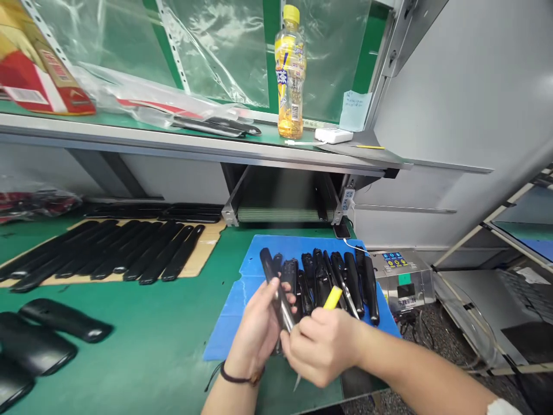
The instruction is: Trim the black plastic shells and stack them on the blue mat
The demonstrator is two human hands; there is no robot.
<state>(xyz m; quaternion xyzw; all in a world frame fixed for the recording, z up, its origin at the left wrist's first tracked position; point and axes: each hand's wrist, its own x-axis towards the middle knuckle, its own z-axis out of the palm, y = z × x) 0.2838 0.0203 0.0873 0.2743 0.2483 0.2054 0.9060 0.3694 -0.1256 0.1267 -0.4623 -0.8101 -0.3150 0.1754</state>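
Observation:
My left hand (254, 328) is wrapped round a long black plastic part (273, 282) that slants up and away over the blue mat (228, 323). My right hand (322, 346) is closed on a tool with a yellow end (333, 298) and a thin tip showing below the fist, held against the lower end of that part. Just behind both hands, several more black parts (341, 279) lie side by side on the blue mat.
A row of long black covers (108, 248) lies on cardboard at the left, with loose black pieces (64, 320) nearer me. A yellow drink bottle (290, 72) stands on the upper shelf (181, 144). A small grey machine (401, 282) sits right of the mat.

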